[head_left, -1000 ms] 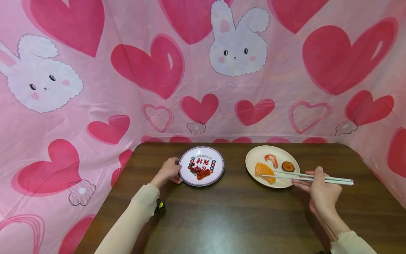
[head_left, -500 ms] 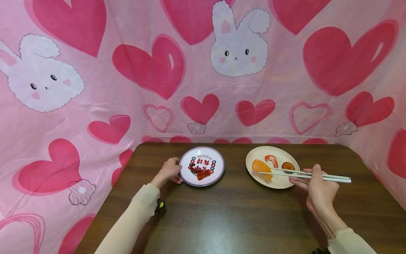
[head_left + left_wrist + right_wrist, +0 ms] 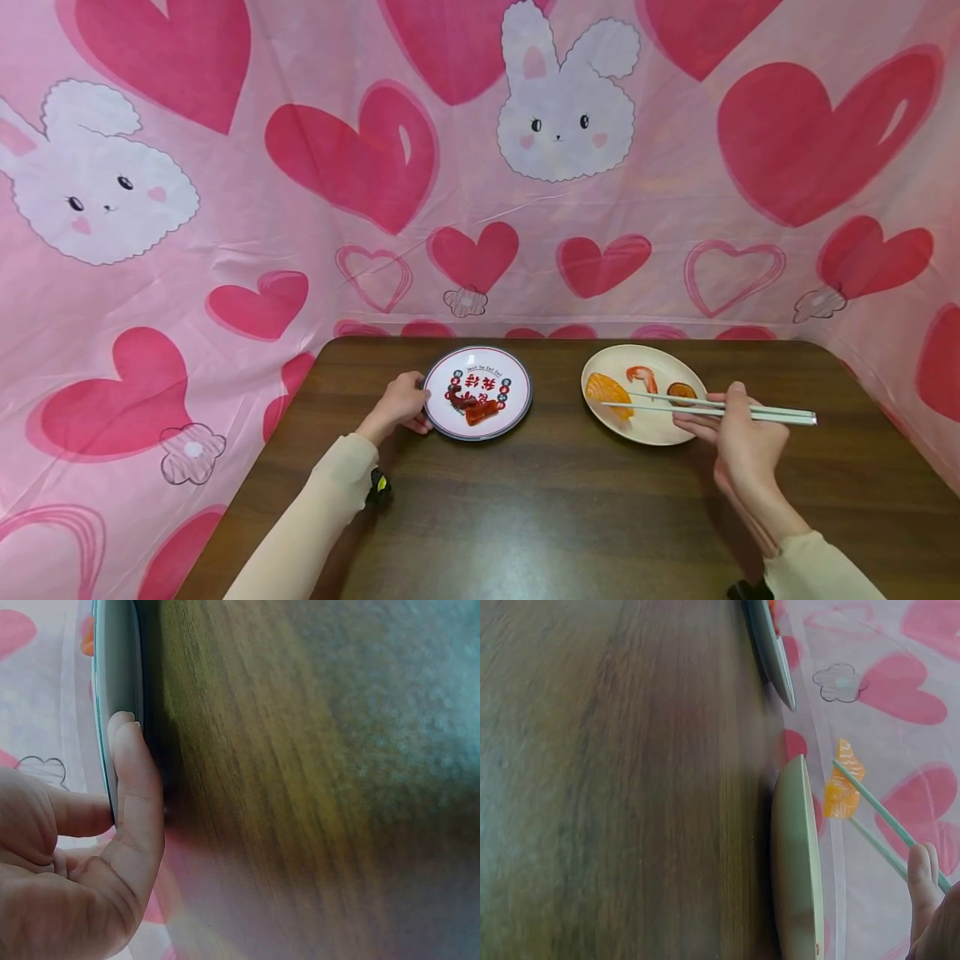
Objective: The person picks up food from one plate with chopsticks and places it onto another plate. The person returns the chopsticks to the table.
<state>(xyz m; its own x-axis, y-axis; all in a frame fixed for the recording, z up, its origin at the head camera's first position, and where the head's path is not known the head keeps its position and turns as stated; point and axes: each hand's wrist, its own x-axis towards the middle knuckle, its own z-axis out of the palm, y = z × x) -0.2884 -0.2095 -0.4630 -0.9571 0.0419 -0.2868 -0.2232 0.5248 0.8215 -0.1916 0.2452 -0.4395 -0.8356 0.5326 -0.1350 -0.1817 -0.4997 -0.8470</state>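
At the left my left hand (image 3: 400,405) pinches the rim of a white plate (image 3: 474,357) with a blue edge and red printed characters; its fingers curl underneath in the left wrist view. On that plate lie a glossy red-brown food piece (image 3: 482,412) and a darker curled piece (image 3: 459,400). My right hand (image 3: 750,446) holds a pair of pale green chopsticks (image 3: 787,416). Their tips grip an orange salmon slice (image 3: 843,787), raised above the rim of a cream plate (image 3: 799,862) in the right wrist view. A shrimp (image 3: 642,379) and a round brown slice (image 3: 682,392) lie on the cream plate.
Both plates stand near the back edge of a dark wooden table (image 3: 480,517), with a gap between them. A pink cloth (image 3: 555,208) printed with hearts and rabbits hangs behind and along the sides.
The right hand and chopsticks have moved left, carrying the salmon slice from the middle of the cream plate to above its left side. The left hand and white plate have stayed put.
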